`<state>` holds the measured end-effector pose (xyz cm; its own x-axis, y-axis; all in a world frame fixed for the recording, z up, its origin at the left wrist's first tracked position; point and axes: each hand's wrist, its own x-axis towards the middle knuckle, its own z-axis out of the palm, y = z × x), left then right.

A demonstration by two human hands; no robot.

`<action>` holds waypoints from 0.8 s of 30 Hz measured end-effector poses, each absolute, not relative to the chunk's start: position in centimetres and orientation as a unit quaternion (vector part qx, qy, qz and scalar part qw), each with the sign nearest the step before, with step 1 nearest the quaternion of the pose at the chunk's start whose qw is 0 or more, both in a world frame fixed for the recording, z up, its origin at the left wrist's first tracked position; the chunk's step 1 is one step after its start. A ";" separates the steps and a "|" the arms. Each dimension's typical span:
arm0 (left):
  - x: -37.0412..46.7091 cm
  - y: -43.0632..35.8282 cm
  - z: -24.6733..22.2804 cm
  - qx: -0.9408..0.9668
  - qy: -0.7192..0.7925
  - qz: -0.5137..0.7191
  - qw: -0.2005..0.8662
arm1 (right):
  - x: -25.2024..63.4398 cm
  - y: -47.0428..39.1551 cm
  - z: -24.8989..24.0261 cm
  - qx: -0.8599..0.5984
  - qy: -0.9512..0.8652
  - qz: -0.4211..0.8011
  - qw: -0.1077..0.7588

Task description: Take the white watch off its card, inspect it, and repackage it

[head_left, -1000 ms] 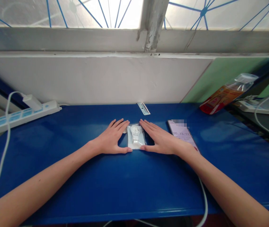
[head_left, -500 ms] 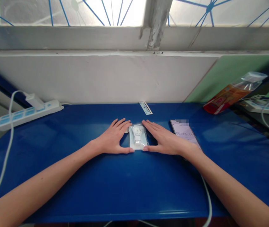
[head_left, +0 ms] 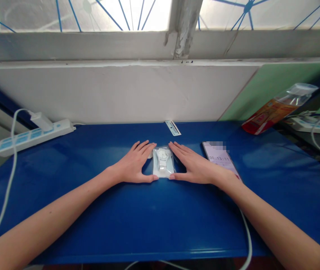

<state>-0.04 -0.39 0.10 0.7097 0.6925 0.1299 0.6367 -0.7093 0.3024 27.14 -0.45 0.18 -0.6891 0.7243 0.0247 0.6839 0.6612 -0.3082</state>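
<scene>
A white wristwatch in a clear plastic bag lies flat on the blue table. To its left rests my left hand, open, with the fingers stretched forward and the thumb pointing at the bag's lower left corner. My right hand mirrors it on the other side, open too, its thumb at the lower right corner. Both thumb tips and forefingers are at the bag's edges; neither hand grips it. Part of a small pale thing shows beside my left fingers, mostly hidden.
A phone showing a timer lies beyond my right wrist. Near the wall is a small printed card. A power strip with a plugged-in charger sits at left; a tilted drink bottle stands at right. White cables trail off the table.
Both hands and the bagged watch stay in place. Only the camera view has shifted very slightly.
</scene>
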 end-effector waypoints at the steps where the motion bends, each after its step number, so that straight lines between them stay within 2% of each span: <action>1: 0.0 -0.4 0.1 0.917 0.364 0.114 0.116 | 27.1 -0.4 0.2 -0.391 -0.907 0.139 0.069; 17: 0.0 -0.3 0.1 0.919 0.366 0.101 0.109 | 27.0 -0.4 0.6 -0.393 -0.905 0.140 0.078; 24: -0.3 -0.3 0.0 0.914 0.369 0.115 0.122 | 26.2 -0.5 1.8 -0.438 -0.889 0.060 0.123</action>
